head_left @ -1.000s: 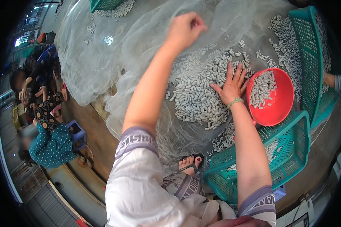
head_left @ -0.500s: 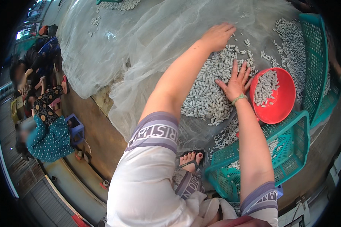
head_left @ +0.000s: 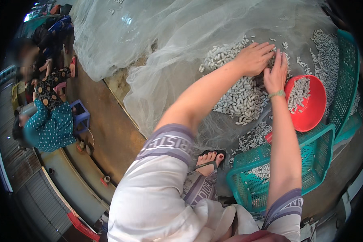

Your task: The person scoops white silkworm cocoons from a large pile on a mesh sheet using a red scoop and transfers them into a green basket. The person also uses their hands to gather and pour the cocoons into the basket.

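A heap of small pale grey cylindrical pieces [head_left: 244, 101] lies on white netting [head_left: 177, 76]. At its far right edge my two hands lean toward each other over the pieces. My left hand [head_left: 257, 58] rests palm down with fingers stretched to the right. Beside it, my right hand [head_left: 276, 74] has its fingers extended forward and a green bracelet at the wrist. What lies under the palms is hidden. Just right of that wrist, a red plastic scoop [head_left: 316, 103] stands tilted, with more of the pieces inside it; its handle points toward me.
A green plastic basket [head_left: 238, 177] with some pieces inside sits under my right forearm. Another green basket [head_left: 347, 76] stands at the far right, by a wide spread of pieces [head_left: 324, 52]. My sandalled foot [head_left: 207, 161] is near the netting. On the left, people sit by a blue stool [head_left: 81, 117].
My left hand has swept right across the heap to meet my right hand, which has shifted slightly forward. Some pieces are spread at the heap's far side. The view has turned a little.
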The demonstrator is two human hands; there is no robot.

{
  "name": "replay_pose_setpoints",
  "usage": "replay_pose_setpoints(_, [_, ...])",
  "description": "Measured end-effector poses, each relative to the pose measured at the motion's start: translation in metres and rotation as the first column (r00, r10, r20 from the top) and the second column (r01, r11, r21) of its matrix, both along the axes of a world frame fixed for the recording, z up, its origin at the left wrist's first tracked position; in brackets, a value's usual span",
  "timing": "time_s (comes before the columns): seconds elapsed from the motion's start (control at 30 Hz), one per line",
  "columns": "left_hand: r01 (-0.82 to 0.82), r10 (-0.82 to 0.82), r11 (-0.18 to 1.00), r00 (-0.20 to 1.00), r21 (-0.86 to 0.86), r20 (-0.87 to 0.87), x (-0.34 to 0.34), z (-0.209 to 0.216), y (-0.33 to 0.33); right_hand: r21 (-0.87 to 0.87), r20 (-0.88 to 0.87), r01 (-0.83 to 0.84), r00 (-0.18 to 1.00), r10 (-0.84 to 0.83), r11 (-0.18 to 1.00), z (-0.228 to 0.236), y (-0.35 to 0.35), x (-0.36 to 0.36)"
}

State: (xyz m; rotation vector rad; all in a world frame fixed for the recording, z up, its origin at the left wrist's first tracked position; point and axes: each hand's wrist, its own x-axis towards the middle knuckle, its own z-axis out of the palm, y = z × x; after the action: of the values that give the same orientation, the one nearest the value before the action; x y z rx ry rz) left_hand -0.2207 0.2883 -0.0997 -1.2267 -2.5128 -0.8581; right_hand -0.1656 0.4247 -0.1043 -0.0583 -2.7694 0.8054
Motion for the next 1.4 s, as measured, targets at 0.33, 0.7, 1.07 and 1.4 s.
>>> replay_pose_setpoints(0.33, [0.08, -0.137, 0.979, 0.937, 0.186, 0.321, 0.059, 0.028, -0.062, -0.218, 0.227, -0.234, 0.932, 0.282, 0.947, 0.016, -0.031, 0.064])
replay_pose_setpoints(0.7, [-0.256, 0.246, 0.967, 0.929, 0.0, 0.276, 0.071, 0.01, -0.1, -0.025, 0.101, 0.139, 0.985, -0.136, 0.99, 0.0, -0.062, 0.098])
replay_pose_setpoints(1.07, [-0.657, 0.002, 0.544, 0.624, 0.522, 0.782, 0.131, 0.023, -0.05, -0.835, 0.038, 0.203, 0.948, -0.315, 0.511, 0.033, -0.129, 0.1])
replay_pose_setpoints(1.4, [-0.591, -0.409, 0.51, 0.473, 0.625, 0.781, 0.146, 0.109, 0.007, -0.932, 0.029, 0.223, 0.831, -0.555, 0.285, 0.126, -0.083, 0.121])
